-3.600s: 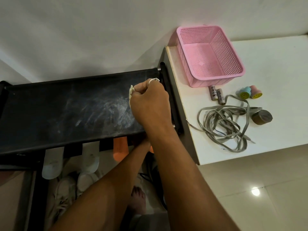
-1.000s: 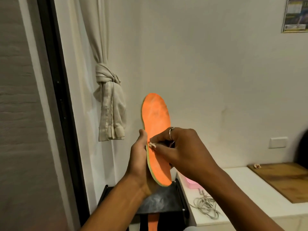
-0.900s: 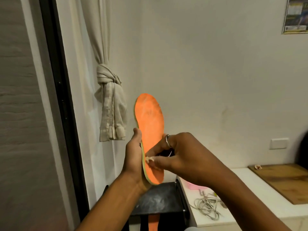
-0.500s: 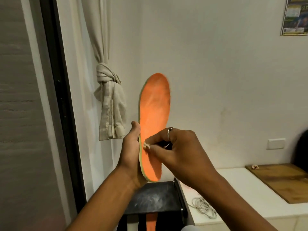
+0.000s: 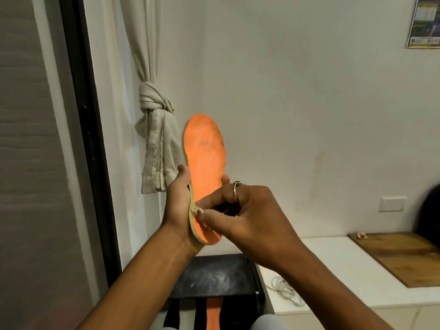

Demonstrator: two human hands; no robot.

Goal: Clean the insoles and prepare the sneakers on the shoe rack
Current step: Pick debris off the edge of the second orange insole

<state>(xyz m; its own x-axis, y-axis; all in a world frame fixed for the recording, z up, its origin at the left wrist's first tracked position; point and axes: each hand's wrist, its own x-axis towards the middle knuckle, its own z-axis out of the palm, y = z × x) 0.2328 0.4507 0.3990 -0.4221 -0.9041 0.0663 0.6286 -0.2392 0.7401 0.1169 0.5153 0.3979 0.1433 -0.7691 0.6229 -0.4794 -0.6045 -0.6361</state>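
An orange insole (image 5: 206,153) stands upright in front of me, toe end up. My left hand (image 5: 179,206) grips its heel half from behind, thumb along the left edge. My right hand (image 5: 247,215), a ring on one finger, pinches a small whitish wipe (image 5: 195,210) against the insole's lower left edge. Below my hands lies the black, dusty top of the shoe rack (image 5: 214,277). A second orange insole (image 5: 213,313) shows on a lower level under it. No sneakers are in view.
A white counter (image 5: 345,265) stands right of the rack, with grey shoelaces (image 5: 285,291) at its near left and a wooden board (image 5: 402,253) further right. A knotted cream curtain (image 5: 157,134) hangs at the left beside a dark door frame (image 5: 88,139).
Earlier my right hand wiped the rack top. Since then I lifted an orange insole; in the last second it rose then dropped, while my right hand rubs the wipe low along its left edge.
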